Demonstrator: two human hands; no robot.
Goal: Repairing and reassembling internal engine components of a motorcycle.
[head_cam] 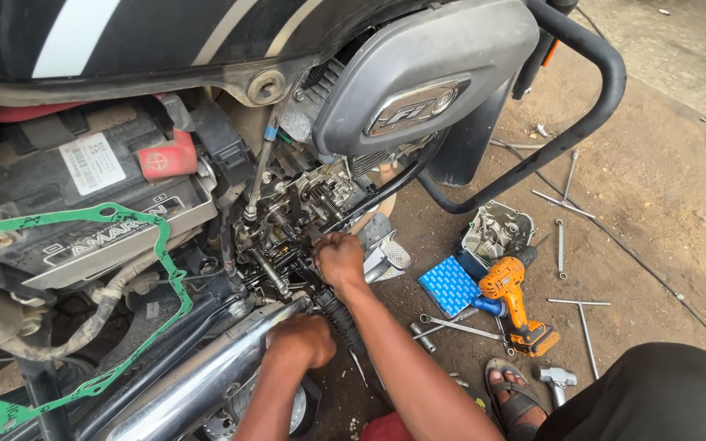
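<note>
My fingers on the right hand are curled tight on something small at the open engine case of the motorcycle, though what they pinch is hidden under them, while my left hand is closed in a fist against the chrome exhaust pipe just below. I judge the engine heavy, rigid and oily-slick, so only its small steel parts are mine to grip. The exposed gears sit just above my right fingertips, nearly touching.
</note>
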